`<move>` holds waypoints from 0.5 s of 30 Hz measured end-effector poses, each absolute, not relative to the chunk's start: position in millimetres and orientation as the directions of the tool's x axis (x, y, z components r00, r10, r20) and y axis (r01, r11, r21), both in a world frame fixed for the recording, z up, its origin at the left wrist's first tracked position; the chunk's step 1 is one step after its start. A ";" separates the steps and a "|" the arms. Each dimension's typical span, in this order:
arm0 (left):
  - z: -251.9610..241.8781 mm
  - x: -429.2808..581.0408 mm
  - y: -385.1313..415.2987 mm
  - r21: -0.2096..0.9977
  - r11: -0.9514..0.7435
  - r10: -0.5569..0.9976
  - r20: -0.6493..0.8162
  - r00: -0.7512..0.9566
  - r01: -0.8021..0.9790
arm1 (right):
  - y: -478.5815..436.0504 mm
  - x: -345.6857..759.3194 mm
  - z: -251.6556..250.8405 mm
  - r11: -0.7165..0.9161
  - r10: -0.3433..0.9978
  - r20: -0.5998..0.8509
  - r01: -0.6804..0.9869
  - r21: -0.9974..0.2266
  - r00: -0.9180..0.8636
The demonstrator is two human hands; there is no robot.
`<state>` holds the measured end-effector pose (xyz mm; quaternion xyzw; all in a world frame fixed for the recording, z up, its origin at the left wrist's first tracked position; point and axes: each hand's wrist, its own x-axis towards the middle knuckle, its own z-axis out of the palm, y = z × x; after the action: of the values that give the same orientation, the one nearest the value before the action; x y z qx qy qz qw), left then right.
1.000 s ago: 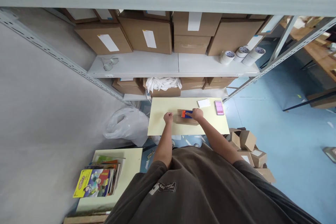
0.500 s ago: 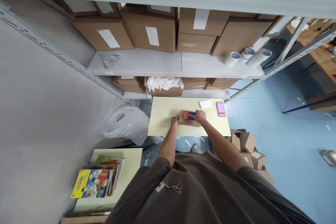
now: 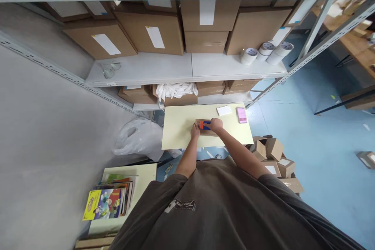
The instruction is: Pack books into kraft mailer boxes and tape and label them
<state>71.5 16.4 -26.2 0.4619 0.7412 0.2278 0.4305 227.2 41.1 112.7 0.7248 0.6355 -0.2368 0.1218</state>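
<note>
Brown-grey shirt point(image 3: 222, 211) fills the near edge of the view, with both bare forearms reaching forward from it. Down to the left, a stack of books point(image 3: 107, 203) lies on a low table point(image 3: 143, 172). To the right, small boxes point(image 3: 275, 156) sit in a heap on the blue floor, and a white plastic bag point(image 3: 134, 138) slumps on the left by the wall.

Beyond these stands a pale yellow table point(image 3: 178, 133). A flat cardboard box point(image 3: 207, 132) lies near its middle. The left hand point(image 3: 195, 130) rests against the box's left end; whether its fingers are apart or together I cannot tell. The right hand point(image 3: 216, 124) is closed around an orange-and-blue dispenser point(image 3: 205, 125), which sits on top of the box.

Farther back on the table, a white card point(image 3: 224, 110) and a pink pad point(image 3: 241, 114) lie near the right corner. Behind, a grey shelf point(image 3: 175, 66) carries labelled cartons point(image 3: 152, 35), tape rolls point(image 3: 265, 51) on the right and glasses point(image 3: 109, 68) on the left.
</note>
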 end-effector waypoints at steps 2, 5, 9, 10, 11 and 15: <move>-25.5 76.4 15.8 0.721 0.471 0.879 -0.429 -0.206 0.508 | 39.8 244.2 112.4 -0.167 0.861 -0.503 0.977 -0.135 0.078; -25.3 84.8 15.5 0.705 0.477 0.876 -0.430 -0.218 0.525 | 33.2 287.9 111.7 -0.188 0.853 -0.512 0.974 -0.126 0.099; -27.2 90.6 17.0 0.711 0.453 0.888 -0.413 -0.203 0.538 | 13.5 368.3 109.2 -0.201 0.845 -0.517 0.977 -0.078 0.132; -27.9 90.6 17.6 0.713 0.447 0.891 -0.407 -0.200 0.540 | 7.5 388.4 108.4 -0.216 0.836 -0.528 0.974 -0.064 0.150; -28.4 90.2 18.2 0.714 0.442 0.894 -0.403 -0.197 0.544 | 1.8 407.0 107.4 -0.230 0.829 -0.532 0.972 -0.044 0.172; -29.3 86.1 20.2 0.702 0.422 0.901 -0.395 -0.179 0.574 | -9.9 453.4 104.3 -0.256 0.833 -0.511 0.966 -0.016 0.213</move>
<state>86.1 20.2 -29.3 0.4978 0.7406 0.2030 0.4030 453.4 -9.9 104.3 0.7630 0.5895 -0.2147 0.1557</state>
